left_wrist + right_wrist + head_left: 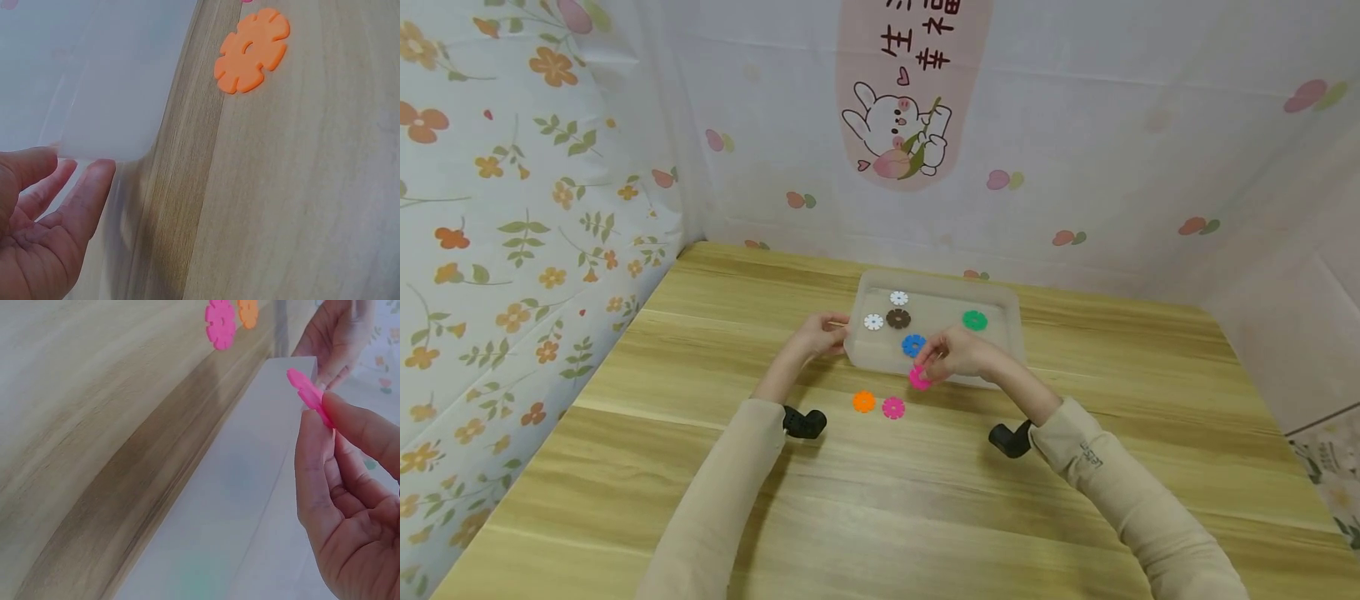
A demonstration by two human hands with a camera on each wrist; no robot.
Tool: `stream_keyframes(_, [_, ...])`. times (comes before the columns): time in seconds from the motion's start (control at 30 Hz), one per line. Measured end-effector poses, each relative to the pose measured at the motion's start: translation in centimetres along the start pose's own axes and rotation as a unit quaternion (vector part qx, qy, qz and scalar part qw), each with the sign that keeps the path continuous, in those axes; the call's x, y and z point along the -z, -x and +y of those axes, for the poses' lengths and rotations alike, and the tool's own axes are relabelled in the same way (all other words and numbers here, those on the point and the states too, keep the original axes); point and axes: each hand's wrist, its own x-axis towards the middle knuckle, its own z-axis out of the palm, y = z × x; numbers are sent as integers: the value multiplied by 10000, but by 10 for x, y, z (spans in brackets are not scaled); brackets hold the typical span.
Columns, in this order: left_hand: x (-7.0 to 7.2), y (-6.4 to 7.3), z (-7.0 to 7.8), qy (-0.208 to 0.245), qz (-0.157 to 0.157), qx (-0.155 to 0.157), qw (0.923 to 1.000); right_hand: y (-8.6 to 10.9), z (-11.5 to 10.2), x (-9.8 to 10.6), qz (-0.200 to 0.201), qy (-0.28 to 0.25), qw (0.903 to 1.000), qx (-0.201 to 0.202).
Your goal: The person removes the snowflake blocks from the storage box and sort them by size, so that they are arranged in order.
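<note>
A translucent plastic box (1007, 333) sits on the table with several notched plastic discs in it. My left hand (822, 335) holds the box's left end; in the left wrist view the thumb lies at the rim and the fingertips touch the end wall. Between thumb and fingertips, my right hand (958, 354) pinches a pink notched disc (307, 394), over the box's near edge. On the table in front of the box lie an orange disc (864, 402) and a second pink disc (893, 407), side by side.
Inside the box are two white discs (898, 297), a brown disc (898, 318), a blue disc (913, 345) and a green disc (975, 320). Behind the wooden table (880, 517) hangs a printed cloth (760, 100). Black wrist mounts (805, 423) stick out near both sleeves.
</note>
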Motion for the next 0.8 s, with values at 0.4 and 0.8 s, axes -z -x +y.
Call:
stream_keyframes(0.4, [0, -11, -11, 31, 112, 47, 9999, 9, 10, -11, -40, 492, 9988, 59])
stream_keyframes(0.8, [0, -12, -11, -65, 103, 35, 9999, 16, 21, -28, 471, 973, 9938, 277])
